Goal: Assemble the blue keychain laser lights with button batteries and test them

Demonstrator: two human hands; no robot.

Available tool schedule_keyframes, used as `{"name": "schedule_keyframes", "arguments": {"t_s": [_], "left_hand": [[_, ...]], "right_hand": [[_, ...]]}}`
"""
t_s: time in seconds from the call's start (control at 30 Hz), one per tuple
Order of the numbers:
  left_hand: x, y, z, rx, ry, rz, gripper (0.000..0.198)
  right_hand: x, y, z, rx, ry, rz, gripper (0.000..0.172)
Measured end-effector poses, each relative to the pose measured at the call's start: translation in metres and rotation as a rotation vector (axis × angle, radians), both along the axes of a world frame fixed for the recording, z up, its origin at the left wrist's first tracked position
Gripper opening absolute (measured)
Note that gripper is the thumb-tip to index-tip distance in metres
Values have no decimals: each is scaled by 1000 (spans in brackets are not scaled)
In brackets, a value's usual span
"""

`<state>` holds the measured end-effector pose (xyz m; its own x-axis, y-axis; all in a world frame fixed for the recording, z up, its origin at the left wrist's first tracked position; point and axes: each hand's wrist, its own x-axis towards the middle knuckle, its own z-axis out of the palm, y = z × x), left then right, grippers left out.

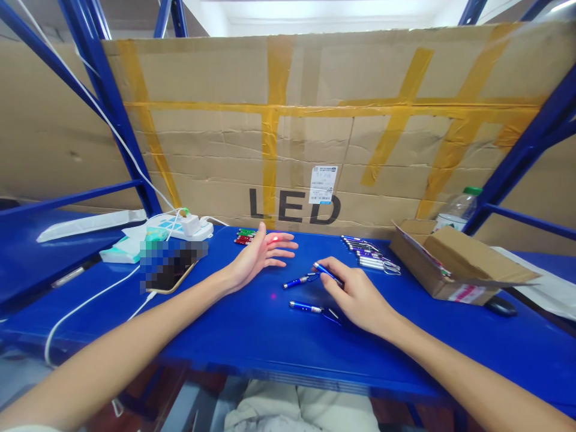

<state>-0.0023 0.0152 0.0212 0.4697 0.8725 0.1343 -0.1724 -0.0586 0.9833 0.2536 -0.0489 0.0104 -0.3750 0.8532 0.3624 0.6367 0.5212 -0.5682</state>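
My right hand (pixel 353 291) is closed around a blue laser pointer (pixel 327 274) that points up and to the left. A red glow falls on the fingers of my left hand (pixel 265 252), which is held open above the table with its palm turned to the right. Two more blue pens lie between and below my hands: one pen-shaped pointer (pixel 296 282) just left of the held one, another pointer (pixel 306 307) nearer the front. A small pink-red dot shows on the blue tabletop (pixel 265 336) below my left hand.
Green and red pens (pixel 245 237) lie behind my left hand. Several blue and silver pens (pixel 364 252) sit at the right, beside an open cardboard box (pixel 450 258). A phone (pixel 177 270), cables and a power strip (pixel 180 227) occupy the left. A large carton (pixel 202 150) stands behind.
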Motion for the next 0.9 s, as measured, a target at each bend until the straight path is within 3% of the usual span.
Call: {"name": "schedule_keyframes", "arguments": {"t_s": [0.17,0.37,0.5,0.77,0.9], "left_hand": [[0,0,1,1,1,1,85],[-1,1,-1,1,-10,-7,86],[-1,3,-2,0,4,-9,86],[0,2,-3,0,22,-16,88],[-1,3,-2,1,18,-13,87]], "right_hand": [[-2,0,0,-119,-130,104,32],[-3,-4,0,-68,-7,134,34],[-5,-4,-2,-99,-90,243,31],[-3,-1,-2,-91,-98,74,40],[-2,-4,0,-105,-99,73,38]]}}
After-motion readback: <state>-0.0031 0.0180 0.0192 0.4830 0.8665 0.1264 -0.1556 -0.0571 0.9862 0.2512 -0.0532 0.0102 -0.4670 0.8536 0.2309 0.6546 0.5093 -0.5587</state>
